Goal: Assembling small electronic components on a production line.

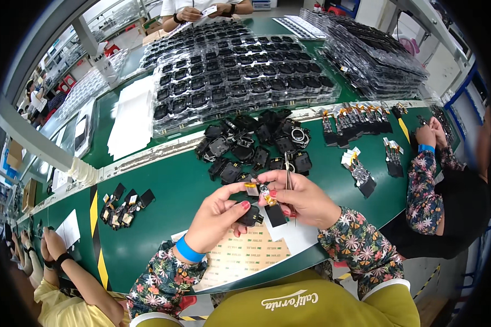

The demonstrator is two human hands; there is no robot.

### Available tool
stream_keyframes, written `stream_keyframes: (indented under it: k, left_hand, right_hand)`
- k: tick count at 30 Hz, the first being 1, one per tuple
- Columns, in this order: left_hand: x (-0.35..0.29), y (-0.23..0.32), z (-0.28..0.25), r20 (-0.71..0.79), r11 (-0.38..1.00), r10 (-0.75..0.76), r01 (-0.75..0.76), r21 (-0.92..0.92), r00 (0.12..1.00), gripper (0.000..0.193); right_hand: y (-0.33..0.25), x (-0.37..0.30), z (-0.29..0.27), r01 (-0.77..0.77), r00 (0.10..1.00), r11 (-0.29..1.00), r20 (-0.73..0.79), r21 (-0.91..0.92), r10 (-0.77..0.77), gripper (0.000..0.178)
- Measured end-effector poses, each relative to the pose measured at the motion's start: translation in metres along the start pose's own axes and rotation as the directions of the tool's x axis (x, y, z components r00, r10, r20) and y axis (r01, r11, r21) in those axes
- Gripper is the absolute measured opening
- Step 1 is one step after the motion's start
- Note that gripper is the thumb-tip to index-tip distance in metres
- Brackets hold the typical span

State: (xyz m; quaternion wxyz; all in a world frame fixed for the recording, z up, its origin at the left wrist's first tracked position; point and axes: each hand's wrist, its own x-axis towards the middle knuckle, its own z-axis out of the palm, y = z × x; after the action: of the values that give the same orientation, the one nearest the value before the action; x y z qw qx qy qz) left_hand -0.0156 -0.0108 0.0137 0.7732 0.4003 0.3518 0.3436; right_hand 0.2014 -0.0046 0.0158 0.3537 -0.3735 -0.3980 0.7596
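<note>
My left hand (211, 218) grips a small black plastic housing (250, 216) between thumb and fingers, its index finger reaching toward the parts in my right hand. Tweezers (288, 173) stand tips up in my closed right hand (306, 203). The same hand pinches a small circuit assembly with yellow tape (268, 197), and a flat black piece (276, 216) hangs below it. Both hands meet above a printed tan adhesive sheet (240, 256) and white paper (300, 238). Just beyond my fingertips lies a heap of black housings (243, 148), some with coiled cables.
Clear trays of black parts (240, 76) fill the far table, beside stacked trays (373, 57) and white sheets (131, 117). Circuit assemblies lie in groups at right (359, 171) and left (126, 207). Co-workers' hands work at right (428, 135), left (53, 245) and across the table (193, 13).
</note>
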Motion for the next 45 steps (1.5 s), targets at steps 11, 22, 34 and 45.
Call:
stream_keyframes:
  k: [11, 22, 34, 45]
  left_hand:
    - [0.002, 0.001, -0.003, -0.026, 0.998, -0.014, 0.016, 0.063, 1.0, 0.013]
    - [-0.009, 0.008, 0.001, -0.022, 0.989, -0.082, 0.084, 0.121, 0.996, 0.014]
    - [-0.01, 0.004, 0.009, 0.122, 0.988, -0.124, 0.11, 0.112, 0.985, 0.017]
    - [-0.007, 0.004, 0.003, 0.04, 0.989, -0.093, 0.088, 0.121, 0.995, 0.018]
  right_hand:
    - [-0.002, -0.001, 0.001, -0.012, 0.997, 1.0, 0.074, -0.002, 0.012, 0.033]
    - [0.013, -0.005, 0.018, 0.492, 0.766, 0.45, 0.125, -0.745, -0.63, 0.043]
    - [0.015, -0.004, 0.019, 0.553, 0.618, 0.082, 0.342, -0.829, -0.708, 0.043]
    - [0.01, -0.006, 0.007, 0.522, 0.708, 0.496, 0.028, -0.693, -0.706, 0.029]
